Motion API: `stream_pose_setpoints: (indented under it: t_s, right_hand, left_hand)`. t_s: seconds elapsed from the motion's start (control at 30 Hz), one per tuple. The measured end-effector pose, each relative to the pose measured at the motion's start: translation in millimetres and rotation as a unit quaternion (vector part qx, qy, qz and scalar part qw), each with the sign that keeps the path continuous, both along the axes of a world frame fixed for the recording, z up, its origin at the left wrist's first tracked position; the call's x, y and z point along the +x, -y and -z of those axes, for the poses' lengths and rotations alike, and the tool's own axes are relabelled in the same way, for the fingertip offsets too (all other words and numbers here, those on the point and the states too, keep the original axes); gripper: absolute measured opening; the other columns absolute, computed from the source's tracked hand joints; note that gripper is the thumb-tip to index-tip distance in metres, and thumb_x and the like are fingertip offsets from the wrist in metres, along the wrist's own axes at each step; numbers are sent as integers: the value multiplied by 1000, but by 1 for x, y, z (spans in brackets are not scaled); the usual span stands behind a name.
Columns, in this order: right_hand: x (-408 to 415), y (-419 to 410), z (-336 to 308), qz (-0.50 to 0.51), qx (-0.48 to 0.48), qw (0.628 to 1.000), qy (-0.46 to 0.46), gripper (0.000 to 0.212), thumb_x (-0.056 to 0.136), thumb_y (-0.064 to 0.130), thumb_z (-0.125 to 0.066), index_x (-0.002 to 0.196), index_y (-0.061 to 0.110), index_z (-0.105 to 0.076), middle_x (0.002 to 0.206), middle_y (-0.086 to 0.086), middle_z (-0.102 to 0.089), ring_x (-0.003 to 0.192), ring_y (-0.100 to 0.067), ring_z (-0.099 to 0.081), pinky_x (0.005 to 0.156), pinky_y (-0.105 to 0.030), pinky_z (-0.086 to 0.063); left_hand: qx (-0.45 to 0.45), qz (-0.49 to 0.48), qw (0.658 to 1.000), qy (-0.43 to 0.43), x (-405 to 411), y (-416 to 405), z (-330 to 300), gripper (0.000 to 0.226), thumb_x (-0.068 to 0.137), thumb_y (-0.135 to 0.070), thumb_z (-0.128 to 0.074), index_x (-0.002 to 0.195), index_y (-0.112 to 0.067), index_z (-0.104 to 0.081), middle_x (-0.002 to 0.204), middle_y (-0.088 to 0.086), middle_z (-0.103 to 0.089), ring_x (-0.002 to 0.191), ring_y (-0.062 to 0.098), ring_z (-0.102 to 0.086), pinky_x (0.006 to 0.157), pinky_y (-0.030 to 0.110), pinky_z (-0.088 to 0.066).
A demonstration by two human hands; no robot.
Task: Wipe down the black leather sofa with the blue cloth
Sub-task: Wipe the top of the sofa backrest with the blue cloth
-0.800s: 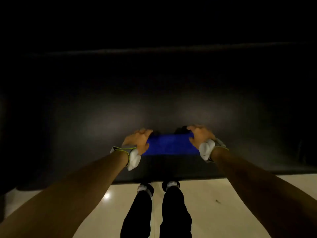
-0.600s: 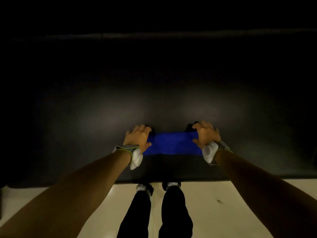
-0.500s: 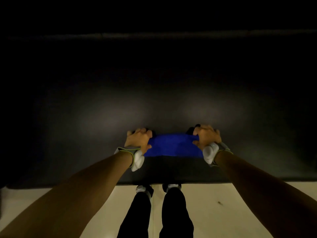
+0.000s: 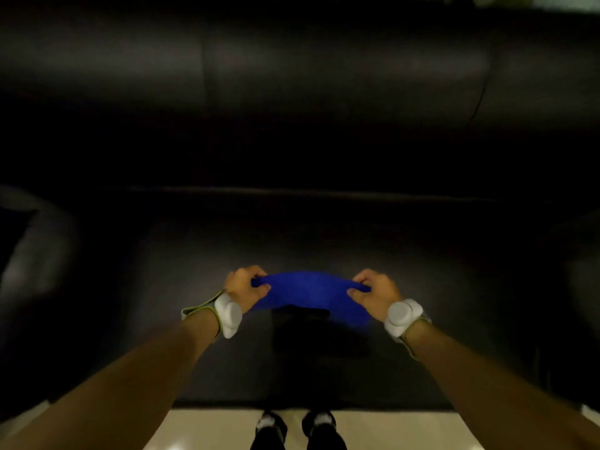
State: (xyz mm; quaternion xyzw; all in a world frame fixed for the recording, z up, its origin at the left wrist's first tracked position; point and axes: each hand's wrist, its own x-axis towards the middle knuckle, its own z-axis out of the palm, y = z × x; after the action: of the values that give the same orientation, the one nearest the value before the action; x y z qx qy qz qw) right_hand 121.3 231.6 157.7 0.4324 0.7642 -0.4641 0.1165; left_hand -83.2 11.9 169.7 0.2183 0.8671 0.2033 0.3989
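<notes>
Holding the blue cloth (image 4: 310, 295) stretched over the sofa seat (image 4: 162, 271), left hand (image 4: 244, 289) and right hand (image 4: 376, 292) each pinch one end, fingers curled round it. Cloth looks light, soft and limp, so best held by its ends. Leather probably slick. Backrest (image 4: 292, 76) behind, armrest (image 4: 35, 248) to the left; nothing blocks the seat.

Head cam looks down, close over sofa (image 4: 292, 228).
</notes>
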Motion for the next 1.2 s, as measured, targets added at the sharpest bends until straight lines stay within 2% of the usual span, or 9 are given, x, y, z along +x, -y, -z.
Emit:
stream_pose_setpoints:
  t_s: [0.2,0.43,0.6,0.7,0.77,0.93,1.03,1.1,1.2]
  right_hand:
    - [-66,18,-136,37,-61,992,-107,6,87,17,-71,88,22,-68,88,-6,-73,85,-23,-70,75,-46,-60]
    - [-133,94,-260,-46,-104,969,-221,6,89,15,-68,87,21,-68,86,-4,-71,83,-20,-68,72,-36,-56]
    - [-150,138,-312,-101,-187,943,-258,32,81,41,-76,103,20,-66,94,1,-73,84,-10,-71,67,-21,-54]
    - [-158,162,-324,-182,-161,937,-250,51,68,31,-88,110,22,-61,100,5,-70,90,-10,-69,73,-18,-55]
    - [-168,181,-328,-219,-143,933,-247,41,74,13,-82,109,19,-60,101,1,-69,95,-16,-68,76,-18,-54]
    - [-197,229,-341,-247,-208,921,-219,35,82,-4,-58,109,17,-67,102,-11,-72,98,-28,-69,87,-38,-57]
    - [-217,267,-355,-267,-288,898,-197,36,75,4,-58,107,11,-69,101,-15,-72,94,-30,-67,83,-41,-51]
    - [-233,291,-366,-267,-324,892,-169,37,74,2,-53,105,9,-70,98,-15,-72,92,-28,-67,81,-40,-51]
    - [-259,328,-377,-238,-331,899,-157,39,79,-7,-41,102,4,-71,95,-14,-71,88,-24,-66,74,-32,-55]
  left_hand:
    - [90,-102,991,17,-21,-1,-139,12,90,-20,-71,97,-13,-65,96,11,-70,90,22,-67,73,26,-51]
    - [210,-161,964,-12,-11,18,-268,10,89,-17,-71,90,-10,-64,82,9,-68,74,17,-65,65,28,-52]
    - [342,-359,856,143,-9,66,-327,15,95,0,-52,99,6,-64,86,22,-63,78,29,-65,69,39,-58]
    - [355,-383,834,177,-9,102,-347,25,95,3,-45,111,7,-63,103,25,-67,90,34,-69,81,40,-59]
    - [340,-383,843,160,-12,128,-352,26,94,9,-43,111,6,-63,103,25,-67,89,33,-70,84,40,-59]
    - [266,-350,897,-48,-40,209,-332,35,91,3,-60,125,-5,-54,108,10,-59,100,25,-61,83,34,-53]
    - [302,-383,872,40,-53,254,-318,63,90,-22,-71,143,-14,-39,133,8,-53,117,21,-58,81,26,-53]
    - [349,-407,834,131,-59,281,-319,60,89,-31,-71,140,-12,-47,130,7,-60,108,18,-63,68,23,-54]
    - [383,-416,813,142,-71,322,-324,42,86,-29,-74,125,-21,-61,122,9,-65,108,23,-66,74,42,-59]
